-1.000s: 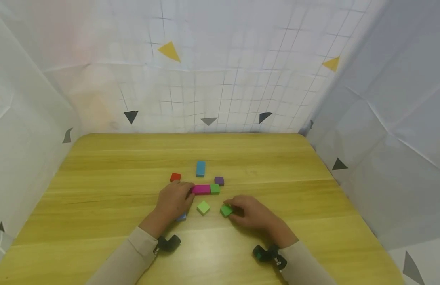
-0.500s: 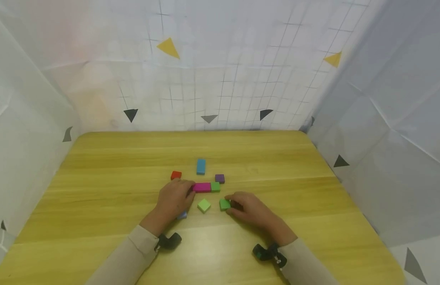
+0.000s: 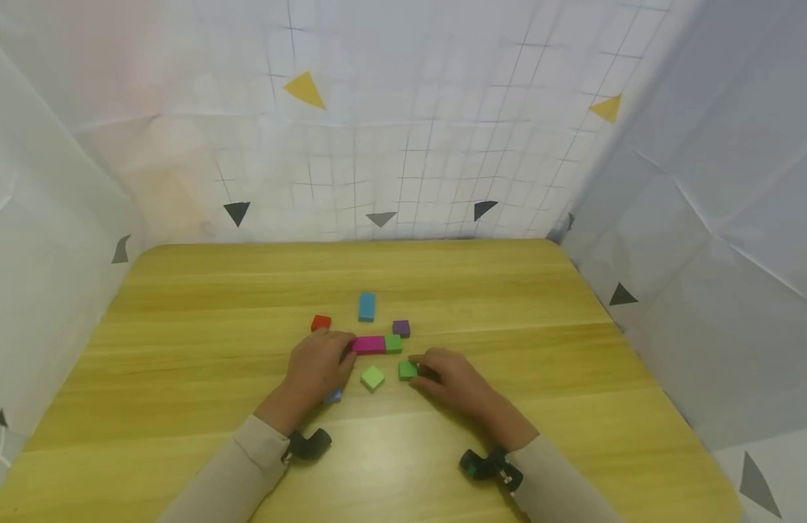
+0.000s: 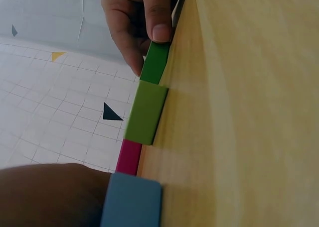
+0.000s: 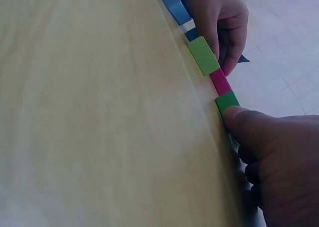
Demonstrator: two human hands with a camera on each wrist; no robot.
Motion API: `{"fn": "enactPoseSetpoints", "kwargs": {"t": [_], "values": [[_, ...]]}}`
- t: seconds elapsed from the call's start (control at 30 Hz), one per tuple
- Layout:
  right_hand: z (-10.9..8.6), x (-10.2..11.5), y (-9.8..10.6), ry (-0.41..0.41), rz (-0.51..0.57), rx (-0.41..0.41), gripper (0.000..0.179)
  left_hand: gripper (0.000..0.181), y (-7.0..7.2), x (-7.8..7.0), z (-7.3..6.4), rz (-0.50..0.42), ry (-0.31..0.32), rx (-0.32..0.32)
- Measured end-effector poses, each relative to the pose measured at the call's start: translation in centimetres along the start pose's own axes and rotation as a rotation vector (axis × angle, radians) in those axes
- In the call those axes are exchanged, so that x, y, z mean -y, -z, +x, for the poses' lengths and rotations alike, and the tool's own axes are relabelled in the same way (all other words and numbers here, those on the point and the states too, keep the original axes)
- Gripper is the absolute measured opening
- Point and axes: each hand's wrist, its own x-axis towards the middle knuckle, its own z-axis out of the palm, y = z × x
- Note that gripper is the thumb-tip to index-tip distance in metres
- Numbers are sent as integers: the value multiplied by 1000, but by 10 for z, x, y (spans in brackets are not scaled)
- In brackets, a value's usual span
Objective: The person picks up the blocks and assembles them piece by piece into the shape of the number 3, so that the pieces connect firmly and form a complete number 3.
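In the head view my right hand pinches a green block between thumb and fingertips, low on the table. The right wrist view shows the thumb against this block. My left hand holds the left end of a long magenta block with thumb and index finger. A second green block touches the magenta block's right end. Nearer the person, a light green block lies turned like a diamond between the hands. Partly hidden beneath the left wrist is a blue block.
Beyond the hands lie a red block, a light blue oblong block and a purple block. All rest on the wooden table. White patterned sheeting rises along its back and sides.
My right hand has slid the green block slightly left and away from the person, and the block has turned straighter. My left hand keeps its place on the magenta block.
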Motion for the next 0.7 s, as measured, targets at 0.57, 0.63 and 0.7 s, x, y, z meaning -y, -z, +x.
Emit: {"fn": "enactPoseSetpoints", "kwargs": {"t": [0.57, 0.63, 0.7], "values": [[6, -2, -5, -64, 9, -1, 36, 26, 1, 1, 0, -4, 8, -3], [6, -3, -5, -82, 9, -2, 36, 26, 0, 1, 0, -5, 11, 3], [6, -3, -4, -95, 4, -4, 35, 26, -1, 0, 0, -2, 15, 10]]}}
